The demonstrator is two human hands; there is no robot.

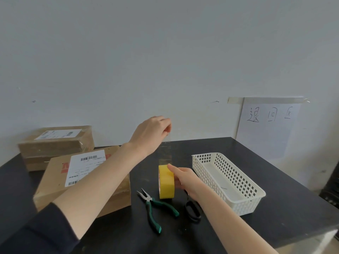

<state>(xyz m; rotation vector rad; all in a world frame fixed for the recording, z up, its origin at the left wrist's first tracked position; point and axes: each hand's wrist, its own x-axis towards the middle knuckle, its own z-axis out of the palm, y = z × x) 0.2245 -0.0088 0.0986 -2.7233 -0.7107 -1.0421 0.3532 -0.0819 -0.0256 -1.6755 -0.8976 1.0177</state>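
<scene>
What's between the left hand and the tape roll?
A strip of clear tape runs from the yellow tape roll up to the left hand, which pinches its free end. The right hand grips the roll. Head view.

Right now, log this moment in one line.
left hand: pinches tape strip, raised | right hand: holds tape roll on table | pliers: lying beside roll

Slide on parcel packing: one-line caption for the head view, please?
Left hand pinches a clear strip stretched up from the yellow tape roll in the right hand.
</scene>
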